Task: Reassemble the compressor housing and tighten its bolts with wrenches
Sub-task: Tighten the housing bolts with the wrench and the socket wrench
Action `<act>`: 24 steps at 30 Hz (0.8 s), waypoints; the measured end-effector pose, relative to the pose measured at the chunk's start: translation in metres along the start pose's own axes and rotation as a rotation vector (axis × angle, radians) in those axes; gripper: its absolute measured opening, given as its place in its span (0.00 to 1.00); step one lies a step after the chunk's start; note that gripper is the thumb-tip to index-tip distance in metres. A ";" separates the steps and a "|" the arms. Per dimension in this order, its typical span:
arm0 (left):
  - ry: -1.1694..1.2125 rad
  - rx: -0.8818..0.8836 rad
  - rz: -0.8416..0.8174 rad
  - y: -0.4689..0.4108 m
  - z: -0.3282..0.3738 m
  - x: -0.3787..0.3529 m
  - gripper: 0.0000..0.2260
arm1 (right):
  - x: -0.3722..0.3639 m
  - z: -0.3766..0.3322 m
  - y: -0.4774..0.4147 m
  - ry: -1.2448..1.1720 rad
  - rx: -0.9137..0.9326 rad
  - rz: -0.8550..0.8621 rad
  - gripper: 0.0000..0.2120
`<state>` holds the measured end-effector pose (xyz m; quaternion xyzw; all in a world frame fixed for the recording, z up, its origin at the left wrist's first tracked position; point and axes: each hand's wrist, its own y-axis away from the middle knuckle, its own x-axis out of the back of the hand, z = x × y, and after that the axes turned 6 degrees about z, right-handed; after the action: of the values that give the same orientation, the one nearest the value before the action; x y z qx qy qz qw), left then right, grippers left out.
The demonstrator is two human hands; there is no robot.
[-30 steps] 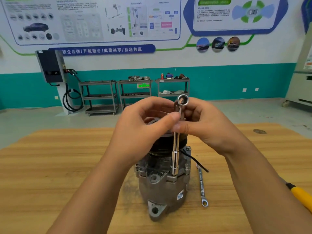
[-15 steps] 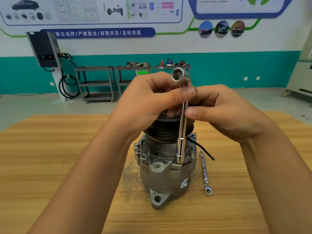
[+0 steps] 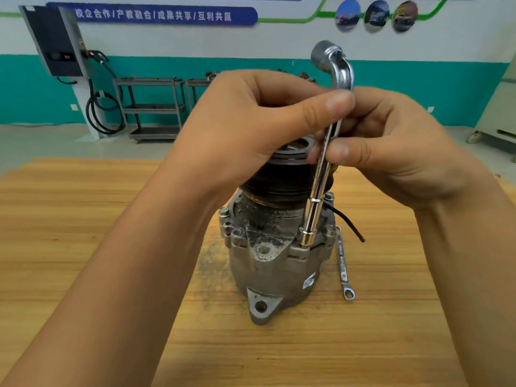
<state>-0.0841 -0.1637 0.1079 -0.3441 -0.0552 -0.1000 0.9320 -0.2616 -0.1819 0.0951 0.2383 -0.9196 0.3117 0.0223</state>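
The left grip (image 3: 251,127) pinched the wrench (image 3: 321,174) high on its shaft, thumb curled across it; the right grip (image 3: 391,152) pinched it just below. The socket end sat on the flange of the compressor (image 3: 273,261), which stood upright on the bench (image 3: 83,219). The shaft likely wanted holding square and spinning by fingertips until snug. A spanner (image 3: 343,263) lay just beside. Wall racks (image 3: 156,107) held small items, too blurred to name.
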 end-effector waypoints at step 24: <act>0.044 -0.049 -0.103 0.001 -0.002 -0.002 0.08 | -0.006 -0.004 -0.001 0.002 -0.016 -0.076 0.06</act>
<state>-0.0859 -0.1638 0.1056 -0.3612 -0.0500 -0.1568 0.9179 -0.2562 -0.1778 0.0978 0.2725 -0.9123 0.3035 0.0371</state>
